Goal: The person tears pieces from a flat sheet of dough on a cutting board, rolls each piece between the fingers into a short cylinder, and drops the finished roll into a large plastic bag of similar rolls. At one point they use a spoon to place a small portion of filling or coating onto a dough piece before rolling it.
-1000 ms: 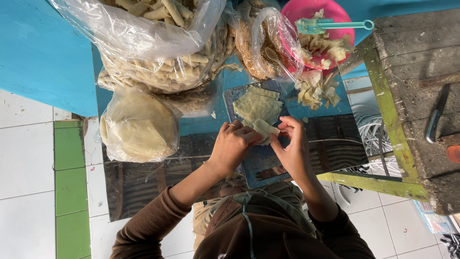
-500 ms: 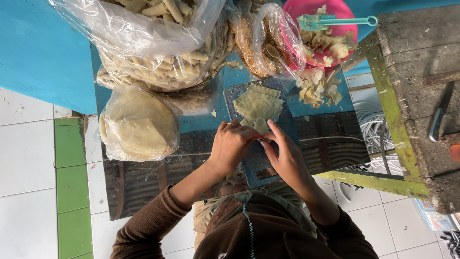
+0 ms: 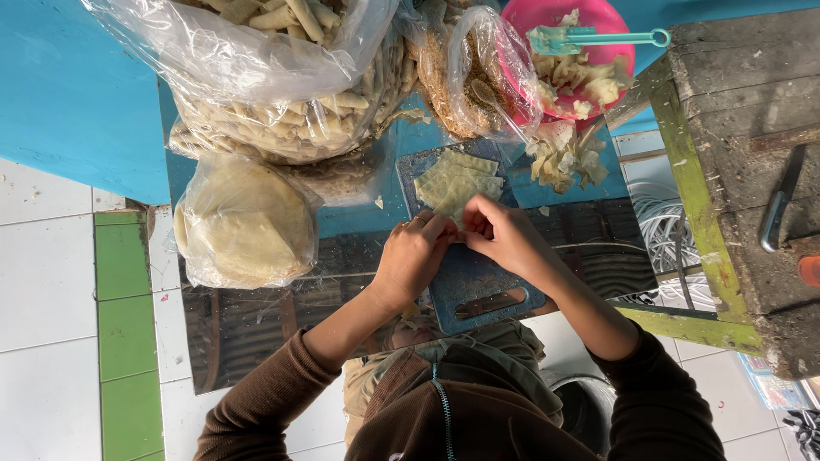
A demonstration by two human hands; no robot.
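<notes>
Nearest, a blue board (image 3: 478,290) lies with its long axis running away from the person, handle slot nearest. Over it the left hand (image 3: 416,253) and right hand (image 3: 504,236) meet, fingers curled nearly shut, pinching something small and hidden. Just beyond, a stack of pale wrappers (image 3: 457,181) sits on the board's far end.
</notes>
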